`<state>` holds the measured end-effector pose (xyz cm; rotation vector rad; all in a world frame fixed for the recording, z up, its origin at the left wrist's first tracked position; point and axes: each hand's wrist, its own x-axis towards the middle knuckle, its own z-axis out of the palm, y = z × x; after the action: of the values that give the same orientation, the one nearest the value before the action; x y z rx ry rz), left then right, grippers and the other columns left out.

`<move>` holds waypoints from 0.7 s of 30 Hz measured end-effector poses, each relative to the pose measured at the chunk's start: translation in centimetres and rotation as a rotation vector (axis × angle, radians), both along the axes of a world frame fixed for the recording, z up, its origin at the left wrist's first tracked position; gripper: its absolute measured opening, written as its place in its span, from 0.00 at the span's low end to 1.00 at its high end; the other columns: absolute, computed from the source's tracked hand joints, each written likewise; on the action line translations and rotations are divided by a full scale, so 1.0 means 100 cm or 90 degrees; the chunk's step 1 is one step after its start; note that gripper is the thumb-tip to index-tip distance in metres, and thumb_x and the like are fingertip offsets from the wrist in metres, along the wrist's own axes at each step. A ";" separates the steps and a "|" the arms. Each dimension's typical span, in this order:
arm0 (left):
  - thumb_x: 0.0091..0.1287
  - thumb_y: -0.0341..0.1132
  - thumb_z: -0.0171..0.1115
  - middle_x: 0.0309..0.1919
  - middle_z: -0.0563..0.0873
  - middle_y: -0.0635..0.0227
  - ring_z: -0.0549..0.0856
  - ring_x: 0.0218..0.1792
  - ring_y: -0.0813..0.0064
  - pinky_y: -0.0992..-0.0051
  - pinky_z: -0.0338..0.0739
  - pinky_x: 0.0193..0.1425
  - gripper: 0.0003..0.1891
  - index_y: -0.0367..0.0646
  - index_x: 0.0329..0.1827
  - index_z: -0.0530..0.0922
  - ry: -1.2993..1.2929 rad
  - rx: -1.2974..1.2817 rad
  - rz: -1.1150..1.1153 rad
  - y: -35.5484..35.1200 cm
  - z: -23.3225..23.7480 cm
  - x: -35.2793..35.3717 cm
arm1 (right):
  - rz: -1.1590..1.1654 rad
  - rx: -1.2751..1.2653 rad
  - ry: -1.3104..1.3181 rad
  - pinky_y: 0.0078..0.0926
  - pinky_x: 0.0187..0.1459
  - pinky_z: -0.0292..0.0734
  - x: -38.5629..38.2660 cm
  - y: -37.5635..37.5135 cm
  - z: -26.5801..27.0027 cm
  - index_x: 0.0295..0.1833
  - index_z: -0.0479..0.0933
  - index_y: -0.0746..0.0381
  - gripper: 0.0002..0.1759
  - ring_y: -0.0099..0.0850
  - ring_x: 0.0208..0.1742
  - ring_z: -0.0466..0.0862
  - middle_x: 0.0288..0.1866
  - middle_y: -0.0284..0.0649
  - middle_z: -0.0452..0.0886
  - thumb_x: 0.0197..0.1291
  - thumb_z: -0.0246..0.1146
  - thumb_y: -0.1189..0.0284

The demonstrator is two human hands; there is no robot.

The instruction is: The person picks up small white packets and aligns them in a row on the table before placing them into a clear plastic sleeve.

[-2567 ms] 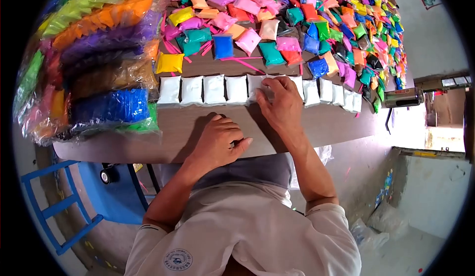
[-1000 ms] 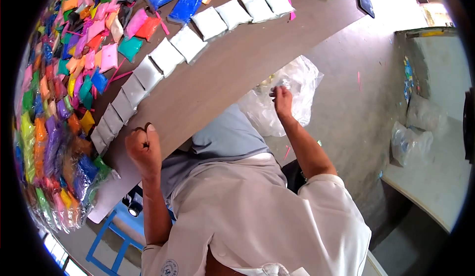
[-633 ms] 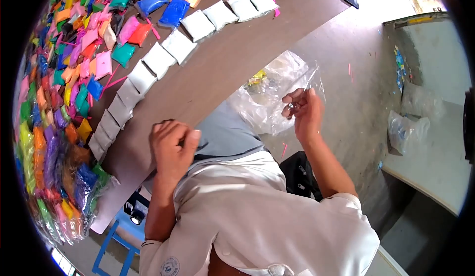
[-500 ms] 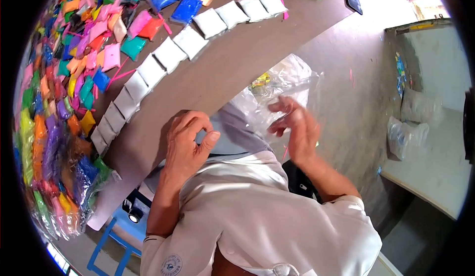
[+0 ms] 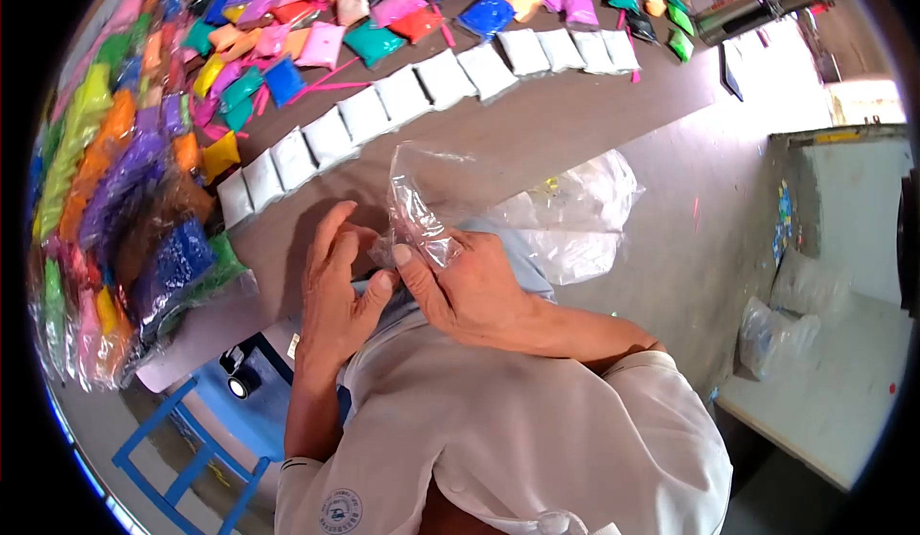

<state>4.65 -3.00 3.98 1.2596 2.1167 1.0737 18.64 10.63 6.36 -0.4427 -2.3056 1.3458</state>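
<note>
A clear plastic bag (image 5: pixel 414 185) stands up between my hands, above the near edge of the table. My right hand (image 5: pixel 484 286) is closed on its lower part, with the thumb pressed against the fingers. Just to the left, my left hand (image 5: pixel 337 286) has its fingers apart and its thumb raised, close beside the bag's bottom corner. Beyond both hands, a curved row of white packets (image 5: pixel 401 96) lies on the brown table (image 5: pixel 575 118). More clear plastic bags (image 5: pixel 580 223) rest in a loose pile right of my lap.
Many coloured packets (image 5: pixel 379 44) and pink sticks cover the far side of the table. Long bags of coloured packets (image 5: pixel 105 180) are heaped at the left. A dark phone-like slab (image 5: pixel 731 70) and a metal cylinder (image 5: pixel 738 12) are at the far right. A blue stool (image 5: pixel 192 468) stands lower left.
My right hand has moved left from the bag pile and now holds a clear bag. My left hand has opened its fingers. The view has shifted, so the table sits lower and further right.
</note>
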 end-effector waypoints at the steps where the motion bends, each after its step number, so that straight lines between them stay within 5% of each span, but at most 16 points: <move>1: 0.69 0.58 0.61 0.67 0.73 0.52 0.81 0.57 0.55 0.59 0.73 0.61 0.31 0.33 0.55 0.77 0.024 0.001 0.014 -0.004 0.002 -0.003 | 0.009 0.026 -0.019 0.46 0.31 0.78 -0.005 -0.003 0.000 0.61 0.73 0.74 0.20 0.54 0.34 0.84 0.41 0.57 0.83 0.70 0.58 0.72; 7: 0.65 0.48 0.66 0.67 0.74 0.55 0.80 0.59 0.56 0.59 0.71 0.63 0.24 0.36 0.53 0.78 0.080 0.060 0.070 -0.011 0.007 -0.012 | 0.031 0.020 -0.014 0.47 0.28 0.71 -0.033 -0.012 0.000 0.55 0.74 0.71 0.14 0.55 0.26 0.78 0.24 0.52 0.77 0.72 0.56 0.72; 11: 0.61 0.39 0.68 0.65 0.76 0.58 0.79 0.61 0.56 0.59 0.70 0.64 0.21 0.37 0.53 0.78 0.079 0.040 0.102 -0.002 0.013 -0.009 | 0.087 -0.188 -0.081 0.47 0.31 0.78 -0.046 -0.004 0.000 0.56 0.72 0.75 0.20 0.55 0.30 0.84 0.28 0.55 0.83 0.70 0.57 0.67; 15: 0.60 0.35 0.67 0.60 0.81 0.58 0.79 0.62 0.55 0.58 0.69 0.66 0.20 0.37 0.54 0.79 0.053 -0.027 0.107 0.001 -0.005 -0.011 | 0.076 -0.103 -0.078 0.47 0.35 0.79 -0.045 -0.011 -0.004 0.64 0.68 0.77 0.27 0.56 0.34 0.85 0.33 0.55 0.85 0.71 0.58 0.64; 19: 0.69 0.32 0.58 0.57 0.83 0.55 0.82 0.57 0.60 0.69 0.74 0.62 0.20 0.34 0.62 0.76 0.197 -0.004 0.110 0.002 -0.025 -0.012 | 0.122 0.051 -0.047 0.48 0.41 0.79 -0.039 -0.006 -0.005 0.64 0.68 0.74 0.28 0.56 0.40 0.84 0.42 0.58 0.84 0.69 0.60 0.63; 20: 0.73 0.32 0.55 0.54 0.85 0.58 0.82 0.57 0.54 0.61 0.72 0.65 0.10 0.38 0.50 0.82 0.045 0.049 0.178 0.007 -0.025 -0.011 | 0.122 0.098 -0.035 0.48 0.42 0.79 -0.033 0.002 -0.006 0.63 0.69 0.73 0.27 0.56 0.40 0.84 0.42 0.58 0.84 0.68 0.61 0.63; 21: 0.74 0.33 0.54 0.53 0.86 0.58 0.83 0.56 0.56 0.63 0.73 0.63 0.11 0.37 0.50 0.82 0.015 0.063 0.180 0.006 -0.027 -0.013 | 0.122 0.147 -0.022 0.49 0.43 0.78 -0.027 0.010 -0.007 0.62 0.71 0.72 0.26 0.57 0.41 0.84 0.42 0.59 0.83 0.68 0.61 0.63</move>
<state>3.35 -2.39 1.31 1.0404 2.3357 1.3007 15.97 11.59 5.70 -0.1770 -2.5477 1.1427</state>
